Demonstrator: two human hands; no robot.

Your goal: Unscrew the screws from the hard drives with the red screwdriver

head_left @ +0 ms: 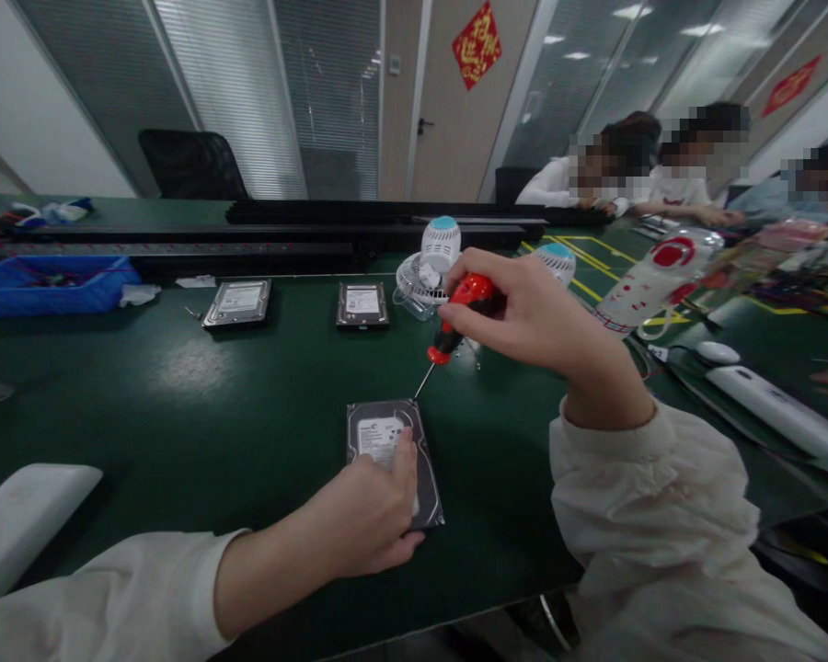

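A hard drive (428, 478) lies label up on the green table in front of me. My left hand (376, 506) rests over its lower left part, fingers stretched across the label and pressing it, with no object held. My right hand (517, 308) is wrapped round the red and black handle of a screwdriver (442, 348). The tool is tilted, and its tip meets the drive's top right corner; a screw there is too small to make out. Several tiny metal pieces (477, 360) lie beyond the screwdriver, probably screws.
Two more hard drives (238, 302) (362, 304) lie farther back. A white fan (424, 276) stands behind my right hand. At left are a blue bin (55, 283) and a white object (31, 515). A patterned bottle (655, 280) and power strip (787, 409) are at right, with people beyond.
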